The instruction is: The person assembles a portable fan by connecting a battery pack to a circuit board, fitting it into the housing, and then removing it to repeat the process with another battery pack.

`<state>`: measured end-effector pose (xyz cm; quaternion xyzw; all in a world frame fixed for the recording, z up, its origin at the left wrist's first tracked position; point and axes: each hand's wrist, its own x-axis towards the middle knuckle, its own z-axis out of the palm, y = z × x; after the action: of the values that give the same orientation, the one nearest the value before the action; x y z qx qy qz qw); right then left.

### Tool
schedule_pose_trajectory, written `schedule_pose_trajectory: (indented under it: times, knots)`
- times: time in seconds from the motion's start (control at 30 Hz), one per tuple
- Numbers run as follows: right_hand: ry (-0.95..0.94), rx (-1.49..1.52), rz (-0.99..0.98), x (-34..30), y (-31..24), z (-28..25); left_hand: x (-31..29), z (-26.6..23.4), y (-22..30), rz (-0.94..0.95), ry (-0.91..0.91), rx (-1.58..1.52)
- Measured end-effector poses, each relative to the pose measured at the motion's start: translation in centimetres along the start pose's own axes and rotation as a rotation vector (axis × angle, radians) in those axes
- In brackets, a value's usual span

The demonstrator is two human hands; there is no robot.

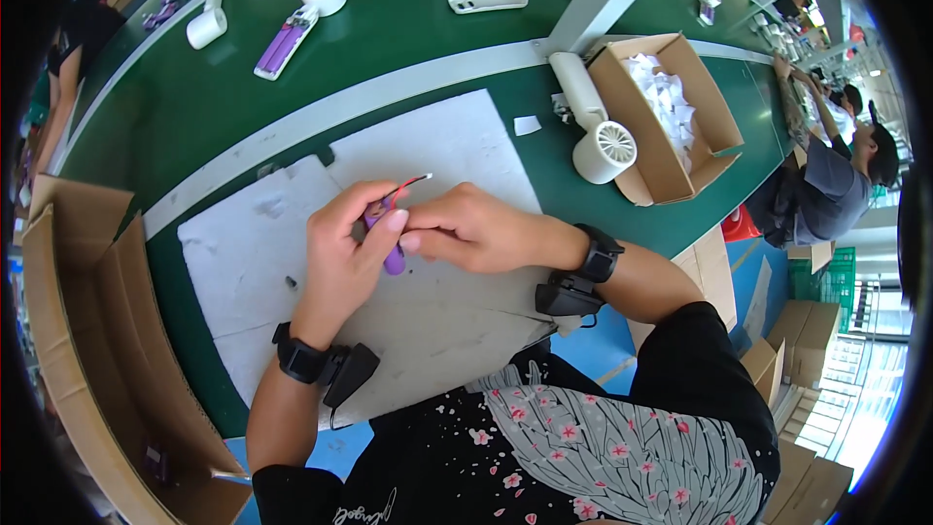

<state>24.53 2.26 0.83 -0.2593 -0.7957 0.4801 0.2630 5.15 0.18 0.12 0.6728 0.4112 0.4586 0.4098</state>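
Between both hands is a purple cylindrical battery [394, 262], with red and black wires [408, 183] running up to a small white connector. My left hand [349, 233] is closed around it, thumb and fingers pinching its upper part. The fingertips of my right hand [465, 230] are pressed together at the battery's right side; whether they grip the battery or a small piece on it is hidden. Below the hands lies a pale, stained mat [437, 321] on the green bench.
At right, an open cardboard box [714, 97] holds white pieces, beside a white handheld fan [604, 151]. A tall cardboard box [78, 331] stands at left. Farther back lie an opened fan with purple batteries [287, 42] and a white shell [488, 0]. A person [826, 190] sits at right.
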Motion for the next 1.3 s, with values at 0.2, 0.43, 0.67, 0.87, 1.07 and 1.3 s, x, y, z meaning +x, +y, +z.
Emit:
schedule_pose_trajectory:
  times: [0.2, 0.43, 0.67, 0.87, 1.07, 1.3]
  knots:
    - [-0.01, 0.059, -0.026, -0.1, 0.1, 0.5, -0.1, 0.0, 0.0, -0.024, 0.001, 0.061]
    - [-0.064, -0.068, -0.025, -0.1, 0.2, 0.2, 0.1, 0.2, 0.1, 0.039, -0.013, 0.169]
    - [-0.074, -0.12, -0.028, -0.2, 0.7, 0.2, 0.1, 0.4, 0.4, 0.013, -0.005, 0.129]
    - [-0.097, -0.047, 0.043, -0.1, -0.6, -0.2, -0.1, 0.3, 0.3, -0.058, 0.037, 0.026]
    - [-0.04, 0.008, 0.011, 0.0, 0.0, 0.2, -0.1, 0.2, 0.0, -0.083, 0.029, 0.01]
    - [-0.035, -0.018, -0.01, 0.0, 0.2, 0.2, 0.0, 0.3, 0.0, -0.082, 0.043, 0.043]
